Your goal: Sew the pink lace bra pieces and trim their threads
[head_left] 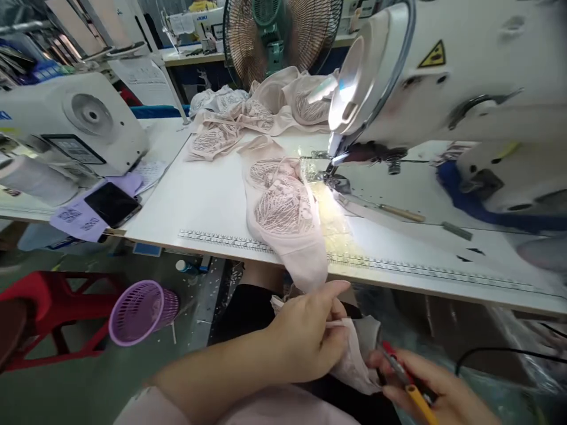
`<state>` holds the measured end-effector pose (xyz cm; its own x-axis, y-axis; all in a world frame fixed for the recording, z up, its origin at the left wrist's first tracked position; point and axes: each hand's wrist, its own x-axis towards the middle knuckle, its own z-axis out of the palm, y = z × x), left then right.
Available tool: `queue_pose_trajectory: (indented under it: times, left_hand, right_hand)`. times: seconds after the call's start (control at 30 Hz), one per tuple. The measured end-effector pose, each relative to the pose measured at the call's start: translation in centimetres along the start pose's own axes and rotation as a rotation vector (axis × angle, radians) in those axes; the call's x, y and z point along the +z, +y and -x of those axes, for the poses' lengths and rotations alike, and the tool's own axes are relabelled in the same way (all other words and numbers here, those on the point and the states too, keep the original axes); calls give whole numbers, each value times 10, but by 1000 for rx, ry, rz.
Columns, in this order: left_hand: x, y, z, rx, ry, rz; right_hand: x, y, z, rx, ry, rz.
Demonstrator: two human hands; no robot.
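Note:
A pale pink lace bra lies on the sewing table beside the needle area, one end hanging over the front edge. Just below that end, my left hand is closed on pale pink fabric above my lap. Whether this fabric belongs to the same bra I cannot tell. My right hand is closed around a small tool with metal, red and yellow-orange parts. Its fingertips are at the fabric's right edge, and the tool's tip is partly hidden.
The lit sewing machine overhangs the table. More bras are heaped at the back before a fan. To the left are a phone, a thread cone, a purple basket and a red stool.

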<state>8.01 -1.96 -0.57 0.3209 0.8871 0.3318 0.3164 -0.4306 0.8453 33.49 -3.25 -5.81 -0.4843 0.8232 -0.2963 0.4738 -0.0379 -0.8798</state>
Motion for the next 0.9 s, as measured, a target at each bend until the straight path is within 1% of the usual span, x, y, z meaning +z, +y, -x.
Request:
queue_pose_trajectory:
  times: [0.1,0.17,0.23,0.33,0.4,0.43,0.5,0.57,0.63,0.7,0.77,0.83,0.9]
  left_hand:
    - [10,5,-4,72,-52,-101]
    - [15,7,-5,73,-101,-158]
    - [18,10,-6,50,-151,-179]
    - [19,12,-10,-13,-208,-144]
    - [17,13,-13,-89,-222,-84]
    - [16,13,-14,-138,-217,-61]
    - [14,12,-16,-222,-200,-29]
    - [14,9,-17,-267,-202,36]
    - [15,6,-17,-347,-231,199]
    - [17,4,-19,-491,-261,396]
    - [17,5,-22,-636,-291,529]
    - [15,6,-26,-742,-315,560]
    - [11,8,-31,-843,-332,522]
  right_hand:
    - [-10,-24,-5,-50,183,-71]
    - [-11,-42,-10,-131,248,-122]
    - [-10,-59,-18,-166,236,-157]
    - [-9,-76,-28,-158,125,-139]
    - [-9,-78,-31,-169,98,-117]
    - [-9,-77,-32,-178,108,-117]
    - [-7,-73,-32,-174,172,-139]
    - [-3,-70,-31,-151,232,-186]
    - [1,-69,-31,-106,258,-251]
    - [4,-69,-33,-65,241,-305]
    - [4,-70,-35,-24,206,-336]
    - [2,-68,-33,-15,160,-321]
    - [-1,-62,-27,-37,120,-281]
